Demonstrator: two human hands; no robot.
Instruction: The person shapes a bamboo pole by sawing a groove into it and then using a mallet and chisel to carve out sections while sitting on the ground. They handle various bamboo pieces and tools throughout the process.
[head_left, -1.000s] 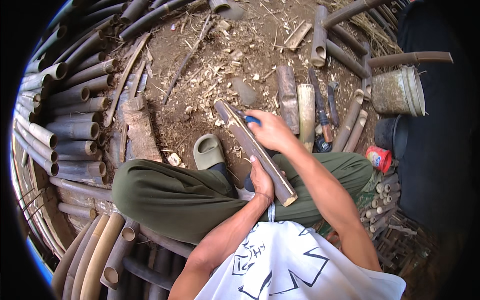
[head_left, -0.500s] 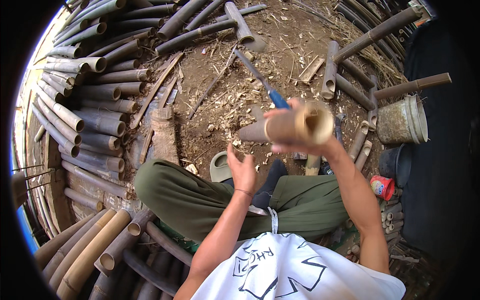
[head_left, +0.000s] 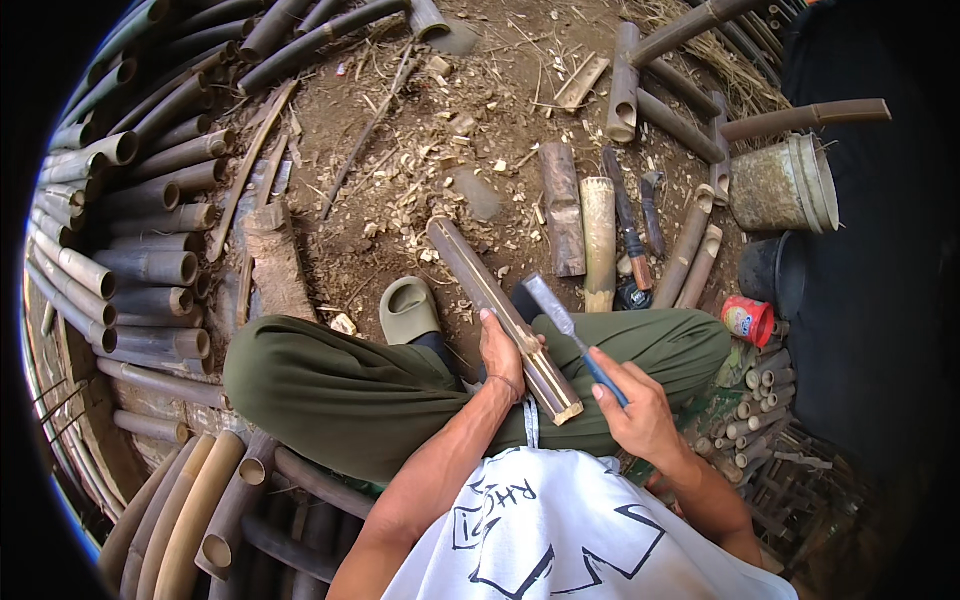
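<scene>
A dark bamboo piece (head_left: pixel 480 282) with pale slits cut along its length lies slantwise over my lap. Its near end is low and to the right, its far end out over the ground. My left hand (head_left: pixel 500 355) is closed around its lower half from the left side. In my right hand (head_left: pixel 638 410) is a chisel (head_left: pixel 550 303), gripped by its blue handle. The chisel's flat metal blade points up and left, beside the bamboo and seemingly apart from it.
Stacked bamboo tubes (head_left: pixel 150 265) fill the left side. Beyond my right knee lie a short bamboo log (head_left: pixel 563 210), a pale tube (head_left: pixel 599 240) and a dark-sheathed tool (head_left: pixel 625 205). A dirty bucket (head_left: pixel 775 185) and a red tub (head_left: pixel 747 320) stand right. An olive clog (head_left: pixel 409 310) sits ahead.
The bamboo my right hand held up is no longer there; my left hand, empty before, now holds a slit bamboo piece. The chisel has come nearer my lap, still in my right hand.
</scene>
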